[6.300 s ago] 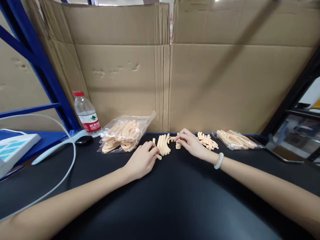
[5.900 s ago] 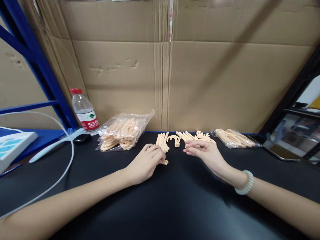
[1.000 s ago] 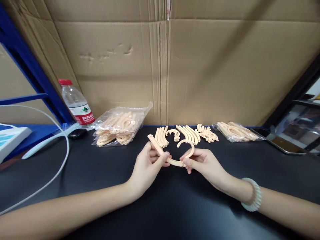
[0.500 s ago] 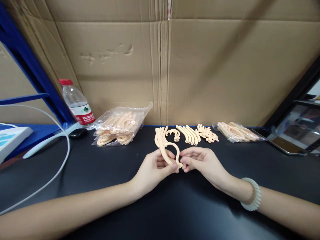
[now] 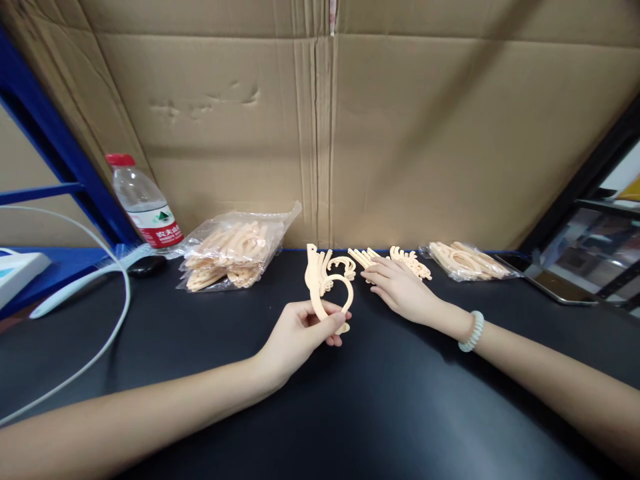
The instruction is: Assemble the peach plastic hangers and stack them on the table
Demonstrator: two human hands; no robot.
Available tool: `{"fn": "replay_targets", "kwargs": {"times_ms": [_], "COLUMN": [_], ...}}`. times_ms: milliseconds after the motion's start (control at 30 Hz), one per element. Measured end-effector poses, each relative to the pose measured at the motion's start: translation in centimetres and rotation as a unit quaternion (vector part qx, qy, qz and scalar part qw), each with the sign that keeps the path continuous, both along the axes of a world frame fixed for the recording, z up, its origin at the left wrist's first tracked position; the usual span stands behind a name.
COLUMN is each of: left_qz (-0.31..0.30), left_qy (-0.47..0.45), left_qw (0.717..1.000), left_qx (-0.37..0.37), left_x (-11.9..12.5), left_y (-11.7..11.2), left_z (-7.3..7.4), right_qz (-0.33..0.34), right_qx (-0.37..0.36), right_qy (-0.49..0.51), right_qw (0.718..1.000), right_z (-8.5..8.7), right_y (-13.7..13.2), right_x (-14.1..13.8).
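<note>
Bottle [image 5: 150, 210] with a red cap stands on the black counter [image 5: 320, 407] at the left of the frame, a black mouse [image 5: 147, 266] just beside it; next, left of centre, lies a clear bag [image 5: 230, 250] full of pale pieces; the left hand [image 5: 295, 337], below the middle of the frame, is closed, thumb in front and fingers behind, on a long curved strip [image 5: 314, 280] and a round hook [image 5: 351, 293], both raised above the counter; their lower ends meet by the thumb, which hides whether they are joined; behind them lie more strips and loose hooks [image 5: 353, 268]; right of centre, the right hand [image 5: 405, 290], well apart from the left, reaches palm down over a row of strips [image 5: 361, 259], fingers extended; whether it grips one, I cannot tell; small pieces [image 5: 419, 268] lie just beyond; further right rest a smaller bag [image 5: 465, 260] and a flat dark device [image 5: 557, 283].
</note>
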State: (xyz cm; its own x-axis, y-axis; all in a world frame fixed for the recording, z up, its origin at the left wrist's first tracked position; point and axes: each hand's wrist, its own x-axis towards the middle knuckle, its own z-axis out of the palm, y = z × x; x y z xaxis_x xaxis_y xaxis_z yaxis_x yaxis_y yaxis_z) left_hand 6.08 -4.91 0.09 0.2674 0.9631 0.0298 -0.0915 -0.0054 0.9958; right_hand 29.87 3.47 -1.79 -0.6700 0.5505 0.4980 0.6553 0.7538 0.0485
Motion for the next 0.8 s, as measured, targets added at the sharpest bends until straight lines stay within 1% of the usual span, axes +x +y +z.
{"fn": "replay_targets", "kwargs": {"times_ms": [133, 200, 333, 400, 467, 500, 567, 633, 667, 733, 800], "left_qz": [0.000, 0.001, 0.005, 0.008, 0.008, 0.006, 0.001, -0.002, -0.003, -0.001, 0.001], "left_qy": [0.006, 0.004, -0.001, -0.004, -0.009, -0.009, -0.006, -0.001, 0.001, 0.001, 0.001], "left_qw": [1.000, 1.000, 1.000, 1.000, 1.000, 1.000, 1.000, 1.000, 1.000, 1.000, 1.000], "left_qx": [0.010, 0.010, 0.008, 0.013, 0.017, 0.017, 0.017, 0.016, 0.016, 0.019, 0.025], "left_x": [0.0, 0.1, 0.1, 0.1, 0.0, 0.0, -0.1, -0.1, -0.1, -0.1, -0.1], "left_y": [0.0, 0.0, -0.1, 0.0, 0.0, 0.0, -0.1, 0.0, 0.0, 0.0, 0.1], "left_z": [0.1, 0.1, 0.1, 0.1, 0.1, 0.1, 0.1, 0.1, 0.1, 0.0, -0.1], "right_qz": [0.034, 0.047, 0.049, 0.039, 0.028, 0.024, 0.028, 0.047, 0.056, 0.065, 0.057], "right_qx": [-0.013, -0.017, -0.008, -0.005, -0.043, -0.081, -0.167, -0.224, -0.241, -0.260, -0.263], "right_qy": [0.059, 0.073, 0.108, 0.155, 0.251, 0.309, 0.412, 0.469, 0.483, 0.496, 0.491], "right_qw": [0.998, 0.996, 0.993, 0.987, 0.966, 0.947, 0.895, 0.853, 0.840, 0.826, 0.829], "right_z": [-0.1, 0.0, 0.3, 0.4, 0.5, 0.6, 0.8, 1.1, 1.3, 1.6, 1.9], "right_y": [0.0, -0.1, -0.2, -0.5, -1.0, -1.3, -2.1, -3.0, -3.5, -4.3, -4.9], "right_x": [-0.3, -0.3, -0.2, -0.2, -0.3, -0.5, -0.8, -1.3, -1.6, -2.1, -2.5]}}
